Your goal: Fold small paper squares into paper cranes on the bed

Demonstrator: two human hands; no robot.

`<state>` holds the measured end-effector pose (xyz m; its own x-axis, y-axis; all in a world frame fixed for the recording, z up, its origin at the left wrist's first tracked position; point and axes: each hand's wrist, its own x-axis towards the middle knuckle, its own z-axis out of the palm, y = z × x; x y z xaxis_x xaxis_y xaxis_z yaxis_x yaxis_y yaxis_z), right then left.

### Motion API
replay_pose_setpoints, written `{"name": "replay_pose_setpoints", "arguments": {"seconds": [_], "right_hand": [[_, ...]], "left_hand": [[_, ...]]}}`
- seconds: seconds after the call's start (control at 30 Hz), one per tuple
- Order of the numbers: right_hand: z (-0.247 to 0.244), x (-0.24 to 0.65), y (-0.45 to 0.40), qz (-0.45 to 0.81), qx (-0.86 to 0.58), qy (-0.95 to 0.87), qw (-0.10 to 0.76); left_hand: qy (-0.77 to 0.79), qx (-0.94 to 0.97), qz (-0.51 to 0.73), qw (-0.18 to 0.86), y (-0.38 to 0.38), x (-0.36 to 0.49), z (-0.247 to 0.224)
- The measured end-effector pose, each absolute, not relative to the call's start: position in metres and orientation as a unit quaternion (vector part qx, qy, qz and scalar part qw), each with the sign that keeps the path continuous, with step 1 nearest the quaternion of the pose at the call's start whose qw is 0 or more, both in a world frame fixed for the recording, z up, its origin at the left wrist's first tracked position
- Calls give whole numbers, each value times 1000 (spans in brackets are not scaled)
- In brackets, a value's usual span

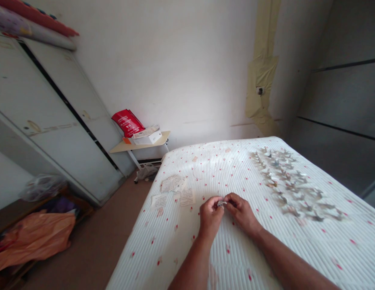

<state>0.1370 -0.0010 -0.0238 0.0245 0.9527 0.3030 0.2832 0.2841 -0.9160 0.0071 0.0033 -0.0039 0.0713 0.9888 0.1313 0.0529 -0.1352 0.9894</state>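
Over the middle of the bed, my left hand (211, 213) and my right hand (241, 209) meet at the fingertips. Between them they pinch a small folded piece of printed paper (221, 204); its exact shape is too small to make out. To the left lie loose printed paper sheets (187, 197), some overlapping in a small pile. On the right side of the bed stand several folded paper figures (292, 187), bird-like in outline, set out in rough rows.
The bed has a white ribbed cover (230, 257) with red spots. Beyond its left edge stands a small table (121, 148) with a red bag (128, 122) and a white box (147, 138). A cabinet (54, 117) and an orange plastic bag (36, 235) are farther left.
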Motion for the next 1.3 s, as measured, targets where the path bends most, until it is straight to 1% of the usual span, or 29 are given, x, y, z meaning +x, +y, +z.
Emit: {"name": "replay_pose_setpoints", "arguments": {"seconds": [0.13,0.27,0.43,0.57,0.8,1.03,1.13,1.3], "right_hand": [[-22,136,-2,346,-494,-603,522],[-22,135,-2,327,-493,-615,521],[-24,135,-1,322,-503,-608,524],[-24,135,-1,341,-505,-590,530],[-23,134,-1,324,-525,-590,521],[-23,135,-2,303,-519,-613,513],[-20,135,-3,285,-530,-615,509],[-18,135,-3,297,-528,-599,524]], "left_hand": [[452,571,487,483,5,5,-8],[450,583,498,459,6,7,-9],[451,583,489,467,5,9,-10],[440,570,490,490,5,9,-9],[435,518,492,549,5,11,-4],[437,533,476,546,3,9,-3],[423,524,475,567,2,9,-4],[356,414,520,657,3,11,-9]]}}
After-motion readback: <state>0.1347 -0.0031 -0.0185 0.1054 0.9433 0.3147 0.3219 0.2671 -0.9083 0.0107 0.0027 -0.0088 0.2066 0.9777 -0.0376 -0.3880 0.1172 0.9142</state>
